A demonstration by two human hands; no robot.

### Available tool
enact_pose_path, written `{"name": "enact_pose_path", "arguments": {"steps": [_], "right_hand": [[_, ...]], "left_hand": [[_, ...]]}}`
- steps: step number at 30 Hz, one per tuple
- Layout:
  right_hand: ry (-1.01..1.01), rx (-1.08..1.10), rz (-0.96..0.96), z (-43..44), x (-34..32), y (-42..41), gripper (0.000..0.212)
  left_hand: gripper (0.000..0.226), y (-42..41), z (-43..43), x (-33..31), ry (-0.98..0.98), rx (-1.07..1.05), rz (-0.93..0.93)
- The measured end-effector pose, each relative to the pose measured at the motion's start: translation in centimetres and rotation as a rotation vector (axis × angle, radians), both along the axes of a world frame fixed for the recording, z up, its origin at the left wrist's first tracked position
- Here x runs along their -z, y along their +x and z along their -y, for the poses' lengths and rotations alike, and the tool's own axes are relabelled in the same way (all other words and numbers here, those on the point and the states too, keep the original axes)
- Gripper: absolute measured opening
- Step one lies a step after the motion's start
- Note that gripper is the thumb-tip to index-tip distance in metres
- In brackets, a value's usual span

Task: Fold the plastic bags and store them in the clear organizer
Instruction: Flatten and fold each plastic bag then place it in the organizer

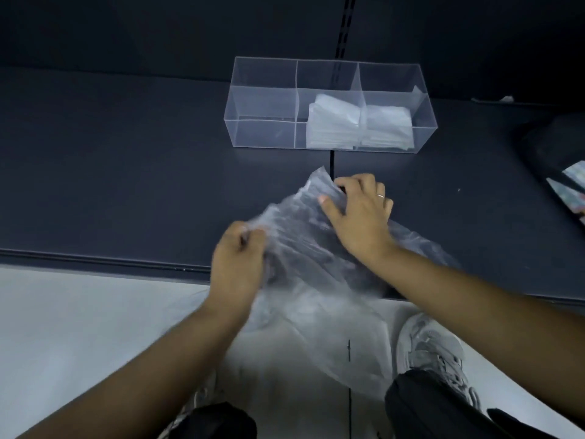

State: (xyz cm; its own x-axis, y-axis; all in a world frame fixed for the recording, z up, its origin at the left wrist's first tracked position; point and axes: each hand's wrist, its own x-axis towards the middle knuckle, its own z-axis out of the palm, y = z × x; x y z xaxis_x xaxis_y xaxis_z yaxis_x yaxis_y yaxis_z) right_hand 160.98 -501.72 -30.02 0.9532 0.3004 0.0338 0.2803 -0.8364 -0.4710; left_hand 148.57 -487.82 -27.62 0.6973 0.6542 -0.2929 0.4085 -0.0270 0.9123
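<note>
A crumpled clear plastic bag (304, 248) lies across the front of the dark shelf (126, 172) and hangs over its edge toward the floor. My left hand (237, 264) pinches the bag's left edge with curled fingers. My right hand (357, 213) grips the bag's upper edge near its far corner, thumb and fingers bunching the film. Behind them stands the clear organizer (262, 106) with three compartments. Folded bags (357, 125) fill its middle and right compartments; the left one holds nothing.
A dark object (550, 144) with a patterned item (573, 191) lies at the shelf's right edge. The shelf's front lip (95, 261) runs across the view. Below are the pale floor (79, 327) and my grey shoe (433, 350).
</note>
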Motion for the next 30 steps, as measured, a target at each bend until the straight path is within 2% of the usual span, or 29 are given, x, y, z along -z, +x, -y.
{"name": "enact_pose_path", "arguments": {"steps": [1, 3, 5, 7, 9, 10, 13, 16, 18, 19, 21, 23, 25, 27, 30], "right_hand": [[0.079, 0.001, -0.064, 0.3, -0.3, 0.6, 0.037], [0.298, 0.016, -0.239, 0.7, -1.2, 1.9, 0.03], [0.504, 0.026, -0.469, 0.7, -2.3, 2.9, 0.042], [0.673, -0.03, -0.728, 0.4, -3.4, 3.6, 0.065], [0.796, -0.082, -0.933, 0.2, -4.2, 4.1, 0.082], [0.825, -0.104, -0.998, 0.2, -4.5, 4.3, 0.082], [0.818, -0.224, -1.146, 0.4, -5.2, 4.5, 0.064], [0.946, -0.313, -1.361, 0.6, -5.4, 4.2, 0.065], [1.038, -0.334, -1.47, 0.6, -5.7, 3.8, 0.078], [1.074, -0.32, -1.482, 0.6, -5.7, 3.7, 0.077], [1.104, -0.232, -1.387, 0.7, -5.9, 3.9, 0.055], [1.054, -0.14, -1.198, 1.2, -6.4, 4.3, 0.035], [1.007, -0.12, -1.07, 1.7, -6.7, 4.8, 0.031], [0.955, -0.141, -0.991, 1.9, -7.0, 4.9, 0.029], [0.913, -0.151, -0.906, 1.6, -7.3, 4.8, 0.02]], "left_hand": [[0.017, 0.2, -0.9, -0.4, -0.17, -0.079, -0.032], [0.02, 0.3, -2.4, -1.1, -0.434, -0.085, -0.066], [0.032, 0.3, -3.5, -1.5, -0.705, 0.02, 0.039], [0.043, 0.1, -4.1, -2.4, -0.909, 0.127, 0.133], [0.047, 0.2, -4.3, -3.3, -1.021, 0.202, 0.198], [0.048, 0.3, -4.4, -3.5, -1.048, 0.228, 0.225], [0.047, 0.5, -4.5, -4.2, -1.118, 0.306, 0.269], [0.039, 0.6, -4.5, -4.5, -1.165, 0.387, 0.304], [0.037, 0.6, -4.4, -4.6, -1.165, 0.418, 0.297], [0.039, 0.6, -4.3, -4.5, -1.155, 0.421, 0.292], [0.046, 0.7, -4.8, -4.2, -1.155, 0.406, 0.308], [0.056, 0.8, -5.3, -4.3, -1.155, 0.414, 0.361], [0.075, 1.1, -5.8, -4.3, -0.97, 0.388, 0.357], [0.075, 1.8, -5.8, -4.4, -0.675, 0.313, 0.271], [0.035, 3.0, -5.7, -4.0, -0.392, 0.217, 0.189]]}}
